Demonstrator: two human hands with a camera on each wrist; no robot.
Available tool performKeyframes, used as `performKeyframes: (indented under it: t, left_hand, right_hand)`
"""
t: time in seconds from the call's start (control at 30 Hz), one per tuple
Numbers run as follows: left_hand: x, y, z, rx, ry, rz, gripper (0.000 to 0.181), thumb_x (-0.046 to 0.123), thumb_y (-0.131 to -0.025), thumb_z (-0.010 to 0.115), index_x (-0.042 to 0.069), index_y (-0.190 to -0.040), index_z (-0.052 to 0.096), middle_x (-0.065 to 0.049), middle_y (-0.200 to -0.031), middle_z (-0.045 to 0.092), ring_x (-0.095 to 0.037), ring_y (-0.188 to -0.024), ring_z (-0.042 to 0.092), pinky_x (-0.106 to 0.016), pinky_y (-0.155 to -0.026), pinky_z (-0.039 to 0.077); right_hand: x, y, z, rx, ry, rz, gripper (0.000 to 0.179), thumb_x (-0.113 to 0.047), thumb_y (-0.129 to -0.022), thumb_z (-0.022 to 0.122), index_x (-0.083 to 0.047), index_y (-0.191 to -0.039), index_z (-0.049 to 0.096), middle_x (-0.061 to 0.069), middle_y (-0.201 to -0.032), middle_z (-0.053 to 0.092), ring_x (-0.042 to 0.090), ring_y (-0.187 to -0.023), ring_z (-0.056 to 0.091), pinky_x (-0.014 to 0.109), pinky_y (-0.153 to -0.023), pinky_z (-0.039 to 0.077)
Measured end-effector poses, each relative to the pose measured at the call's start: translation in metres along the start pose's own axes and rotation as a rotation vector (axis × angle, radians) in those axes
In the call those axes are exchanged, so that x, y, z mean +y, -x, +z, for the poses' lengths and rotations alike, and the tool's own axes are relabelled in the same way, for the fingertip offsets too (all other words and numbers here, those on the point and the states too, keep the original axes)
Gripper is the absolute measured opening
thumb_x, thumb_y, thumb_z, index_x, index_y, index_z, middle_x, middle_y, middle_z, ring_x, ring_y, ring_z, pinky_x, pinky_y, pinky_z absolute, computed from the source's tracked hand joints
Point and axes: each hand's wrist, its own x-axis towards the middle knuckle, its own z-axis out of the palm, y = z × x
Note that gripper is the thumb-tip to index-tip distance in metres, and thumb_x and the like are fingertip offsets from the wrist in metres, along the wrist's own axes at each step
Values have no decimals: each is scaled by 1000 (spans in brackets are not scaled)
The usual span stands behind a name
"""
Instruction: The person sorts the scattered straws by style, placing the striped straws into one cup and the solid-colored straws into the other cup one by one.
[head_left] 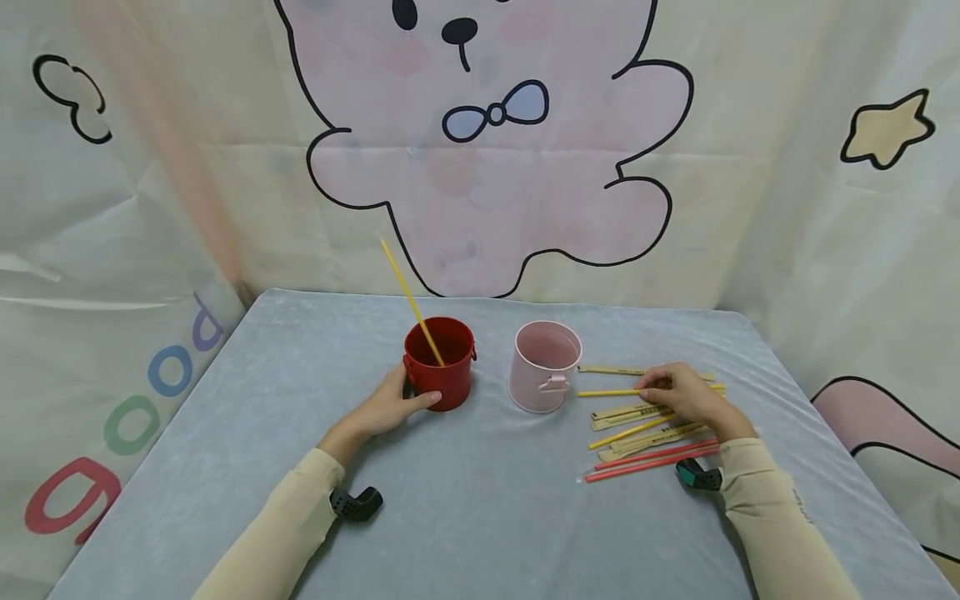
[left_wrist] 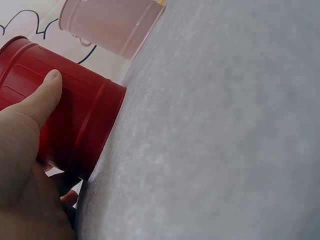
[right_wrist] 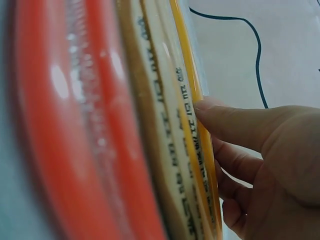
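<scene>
My left hand [head_left: 390,406] grips the small red bucket [head_left: 453,385] by its side, thumb on the front wall and the other fingers round the far side. A yellow straw [head_left: 408,296] leans out of that bucket. Over the pile on the right, my right hand [head_left: 688,397] pinches another yellow straw [head_left: 606,392] between thumb and fingers. The right wrist view shows the thumb on this yellow straw [right_wrist: 185,47], beside printed paper-wrapped sticks [right_wrist: 150,80] and red straws [right_wrist: 37,95]. Between the hands stands a pink bucket [head_left: 534,383].
Below the right hand lie a loose yellow straw [head_left: 630,432], several paper-wrapped sticks [head_left: 630,450] and red straws [head_left: 637,472], some in clear wrap. A grey-blue cloth [head_left: 480,517] covers the table. Behind it hangs a printed curtain [head_left: 525,192].
</scene>
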Motion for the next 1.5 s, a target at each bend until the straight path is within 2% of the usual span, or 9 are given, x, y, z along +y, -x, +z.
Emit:
performKeyframes:
  t: [0.2,0.4,0.57,0.83,0.97,1.07,1.17,1.43,1.5]
  left_hand:
    - [-1,1,0,-6,-3,-6,71,24,-94,72,14,-154,33,-7,-156,45,-29,-147,36,-59,-124,24]
    - [0,1,-1,-10,0,-5,70,24,-95,71,15,-154,34,-6,-156,46,-28,-147,37,-58,-123,25]
    - [-1,1,-1,-15,-2,-15,72,25,-95,71,15,-154,33,-6,-157,44,-28,-148,35,-58,-124,24]
    - [1,1,-1,-13,1,-6,71,24,-95,71,15,-154,33,-6,-156,45,-29,-147,37,-59,-123,26]
    - [1,1,-1,-12,2,-4,71,24,-95,71,14,-154,33,-7,-157,44,-29,-148,35,-59,-124,24]
    - [0,0,-1,-10,0,-4,71,24,-94,71,14,-154,33,-7,-157,44,-30,-148,34,-60,-124,24]
    - [0,0,-1,-8,-1,-6,71,23,-94,71,13,-154,33,-7,-157,44,-30,-148,34,-60,-124,24]
    - [2,0,-1,-13,-4,-19,73,24,-94,71,15,-155,31,-6,-158,42,-29,-150,33,-59,-125,23]
    - [1,1,-2,-10,-5,-18,73,24,-94,71,14,-155,32,-6,-158,42,-29,-150,32,-59,-125,22]
  right_hand:
    - [-1,0,-1,57,34,13,12,-6,-98,64,2,-102,72,17,-93,71,9,-71,57,26,-57,48]
    - [-10,-1,-3,131,132,-6,10,-5,-97,65,0,-100,74,18,-102,72,11,-87,60,24,-66,48]
    - [-16,-1,-6,148,148,2,12,-6,-97,65,1,-103,73,20,-105,71,19,-91,62,23,-68,49]
    - [-27,4,-12,251,149,-9,15,-9,-100,62,2,-106,71,20,-98,71,20,-80,60,24,-59,45]
    - [-33,4,-14,329,162,-38,16,-10,-100,62,2,-106,70,18,-95,71,13,-77,60,21,-63,47]
    - [-39,5,-16,399,175,-81,14,-10,-99,64,1,-106,71,18,-95,71,-5,-78,55,16,-67,46]
    - [-46,6,-18,464,167,-128,12,-7,-98,65,1,-105,71,18,-95,71,-13,-80,51,12,-70,43]
    - [-60,7,-22,579,90,-241,10,3,-92,69,3,-101,73,-11,-88,67,-15,-82,53,7,-73,43]
    - [-65,8,-22,594,72,-268,10,2,-92,70,3,-101,73,-11,-88,68,-15,-83,54,6,-74,43]
